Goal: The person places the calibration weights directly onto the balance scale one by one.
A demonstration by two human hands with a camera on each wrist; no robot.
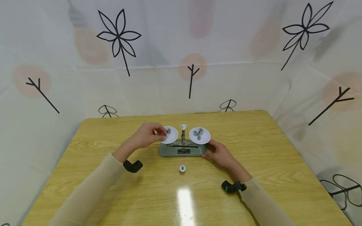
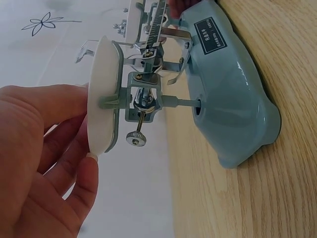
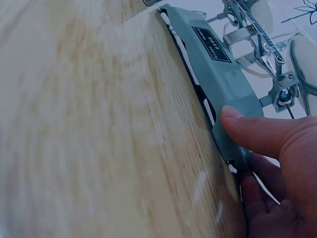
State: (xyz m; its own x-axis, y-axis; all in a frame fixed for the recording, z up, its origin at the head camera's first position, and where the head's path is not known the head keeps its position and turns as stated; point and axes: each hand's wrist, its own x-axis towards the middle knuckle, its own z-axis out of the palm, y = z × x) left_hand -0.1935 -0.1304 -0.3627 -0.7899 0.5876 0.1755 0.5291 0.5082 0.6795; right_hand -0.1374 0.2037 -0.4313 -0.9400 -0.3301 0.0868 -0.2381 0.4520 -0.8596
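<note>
A balance scale [image 1: 183,151] with a grey-green base and two white pans stands on the table. At its left pan [image 1: 173,137], the curled thumb and fingers of my left hand [image 1: 147,135] reach over the rim and pinch a small metal weight, mostly hidden by the fingertips. Another metal weight [image 1: 168,130] sits on that pan. Three weights [image 1: 199,133] stand on the right pan [image 1: 205,138]. My right hand [image 1: 222,154] grips the base's right end, its thumb [image 3: 240,121] on the front face and its fingers behind.
One more metal weight [image 1: 182,169] stands on the wooden table [image 1: 135,194] in front of the scale. A white cloth [image 1: 158,88] with drawn flowers and twigs hangs behind the table and along both sides.
</note>
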